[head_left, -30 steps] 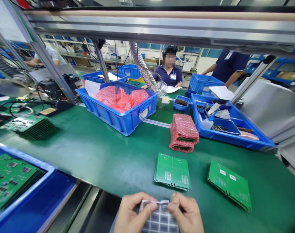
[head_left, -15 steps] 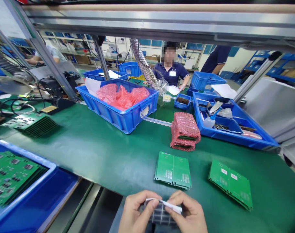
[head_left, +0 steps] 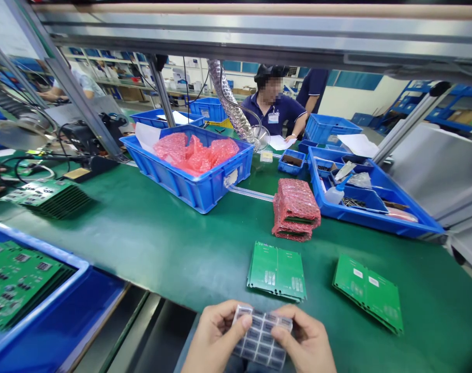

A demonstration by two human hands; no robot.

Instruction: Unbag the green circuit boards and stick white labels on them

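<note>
Head view: left hand [head_left: 216,339] and right hand [head_left: 309,339] are both grasping a clear compartmented tray [head_left: 260,339], tilting between them by the near edge of the green bench [head_left: 162,243]; dark pieces are showing in its cells. Work in hand is seemingly handling this tray; moving it is calling for steady two-handed support. Blue bin [head_left: 174,178] is holding pink bubble wrap [head_left: 199,155]; blue crate [head_left: 65,254], lower left, is holding circuit boards [head_left: 18,280].

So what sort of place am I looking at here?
Probably an electronics assembly workshop: green circuit boards stacked on the bench, a bendy metal exhaust duct hanging over it, and a blue tray of small parts within view.
</note>
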